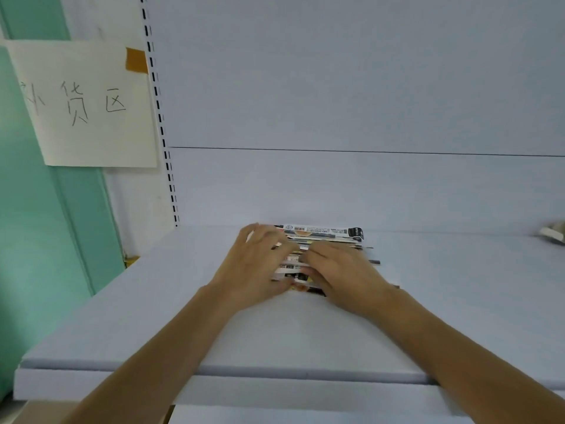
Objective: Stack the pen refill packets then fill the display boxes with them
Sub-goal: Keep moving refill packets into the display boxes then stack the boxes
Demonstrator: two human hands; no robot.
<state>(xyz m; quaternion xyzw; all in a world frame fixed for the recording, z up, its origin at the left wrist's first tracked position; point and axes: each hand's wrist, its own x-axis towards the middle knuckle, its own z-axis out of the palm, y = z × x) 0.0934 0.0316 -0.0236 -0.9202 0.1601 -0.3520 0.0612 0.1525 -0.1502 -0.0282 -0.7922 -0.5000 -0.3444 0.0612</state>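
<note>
At the far left a green wall (36, 224) runs down the side. A white paper sign (82, 102) with 3 handwritten characters hangs on it, and 1 strip of brown tape (136, 60) holds its upper right corner. Just right of the sign, a slotted shelf upright (159, 111) runs down to the back corner of a pale shelf (214, 332). A plain back panel (336, 87) stands behind the shelf.

The pile of pen refill packets (324, 235) lies toward the back of the shelf, near the middle and close to the back panel. The packets are loosely overlapped rather than squared up. Their printed black-and-white cards show between and beyond the 2 hands.

The left hand (256, 264) lies palm down on the left part of the pile. Its fingers are spread and bent over the packets, and its thumb is at the near edge. Motion blur hides whether it pinches any packet or only presses on them.

The right hand (339, 270) lies flat over the right part of the pile. Its fingers are fairly straight, point left toward the other hand, and rest on the packets without curling round anything. The fingertips of the 2 hands nearly meet.

A few thin dark refill ends (374, 262) stick out of the pile to the right of this hand. At the far right edge a small pale object (553, 234) sits on the shelf, too blurred to identify.
</note>
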